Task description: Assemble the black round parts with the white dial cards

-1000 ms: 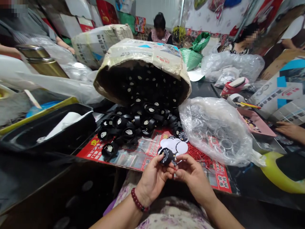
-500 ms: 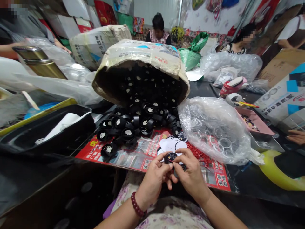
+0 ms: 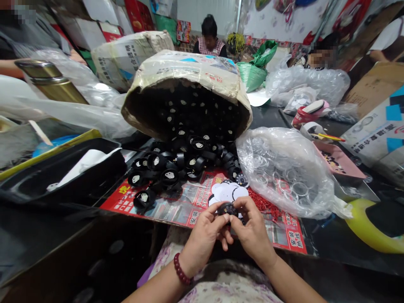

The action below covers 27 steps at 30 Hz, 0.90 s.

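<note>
A second ago the small black dial piece [image 3: 227, 208] sat mostly in the fingers of the left hand [image 3: 202, 229], with the right hand [image 3: 255, 232] off at its side. Now the right hand has come in around it, and both thumbs meet at its near edge. The dial markings are harder to read too, as if the face has been tipped. I'd judge that the handling has gone from carrying the piece to working on it with both hands.

The piece lies right between the two sets of fingertips, pinched from both sides: index fingers along its far rim, thumbs at the front. Neither hand is free. Whether the thumbs are pressing or merely steadying, I can't tell from here.

Just beyond the grip lie white discs [image 3: 224, 192], with red strands [image 3: 263, 204] near them on the right. Farther out, ahead and to the left, black cups [image 3: 168, 176] spill from a big sack [image 3: 189, 67]. Beyond the right hand rests a clear bag of rings [image 3: 285, 168].
</note>
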{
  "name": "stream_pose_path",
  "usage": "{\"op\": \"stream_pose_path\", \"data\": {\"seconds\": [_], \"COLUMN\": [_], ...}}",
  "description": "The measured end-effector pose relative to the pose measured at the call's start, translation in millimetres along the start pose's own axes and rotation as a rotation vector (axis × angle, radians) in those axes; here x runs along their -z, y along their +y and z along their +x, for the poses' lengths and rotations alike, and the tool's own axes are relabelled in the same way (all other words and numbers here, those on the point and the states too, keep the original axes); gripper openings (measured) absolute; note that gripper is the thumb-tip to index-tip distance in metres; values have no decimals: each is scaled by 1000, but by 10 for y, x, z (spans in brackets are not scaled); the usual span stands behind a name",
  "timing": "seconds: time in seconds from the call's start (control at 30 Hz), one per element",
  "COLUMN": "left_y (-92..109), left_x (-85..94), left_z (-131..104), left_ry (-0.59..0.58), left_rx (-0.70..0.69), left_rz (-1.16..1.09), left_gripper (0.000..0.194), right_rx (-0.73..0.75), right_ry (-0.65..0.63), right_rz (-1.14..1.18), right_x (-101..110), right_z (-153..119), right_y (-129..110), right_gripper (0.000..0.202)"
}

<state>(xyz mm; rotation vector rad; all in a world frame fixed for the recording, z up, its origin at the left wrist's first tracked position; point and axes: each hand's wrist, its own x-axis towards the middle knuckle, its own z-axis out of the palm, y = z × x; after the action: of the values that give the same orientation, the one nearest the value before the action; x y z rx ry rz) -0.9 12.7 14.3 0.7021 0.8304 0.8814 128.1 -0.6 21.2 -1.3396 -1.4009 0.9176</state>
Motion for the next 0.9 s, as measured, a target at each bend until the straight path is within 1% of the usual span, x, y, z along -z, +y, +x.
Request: {"op": "stream_pose_path", "data": {"seconds": [0.07,0.1,0.17,0.3,0.37,0.43,0.5,0.53,0.57,0.67,0.73,0.8,0.9], "left_y": [-4,-8,-19,-29,-27,-18,0,11,23,41,24,-11,-50], "left_x": [7,8,4,-24,-37,-41,-34,-27,-18,6,13,6,-27], "left_z": [0,0,-2,-4,5,23,43,51,56,50,33,15,-8], "left_ry": [7,14,35,81,104,127,132,119,99,7,-32,-47,-47], "left_rx": [3,3,1,-1,-2,-6,1,13,30,79,81,78,128], "left_rz": [13,17,24,48,69,88,101,104,102,108,141,150,32], "left_gripper": [34,34,32,30,30,31,32,33,36,45,50,50,40], "right_rx": [-136,-190,-249,-247,-233,-229,-204,-167,-103,171,296,331,341], "right_ry": [-14,-22,-14,57,82,73,32,20,21,29,-18,-49,-2], "right_rz": [186,271,402,508,511,487,384,285,159,-253,-435,-529,-531], "right_x": [-30,-45,-79,-156,-186,-190,-160,-133,-101,-11,8,-11,-29], "right_z": [-8,-13,-25,-39,-34,-25,-21,-24,-29,-54,-67,-76,-82], "right_y": [23,25,8,-29,-12,27,64,76,80,56,28,9,0], "right_gripper": [28,32,31,27,24,21,17,15,14,16,18,21,24]}}
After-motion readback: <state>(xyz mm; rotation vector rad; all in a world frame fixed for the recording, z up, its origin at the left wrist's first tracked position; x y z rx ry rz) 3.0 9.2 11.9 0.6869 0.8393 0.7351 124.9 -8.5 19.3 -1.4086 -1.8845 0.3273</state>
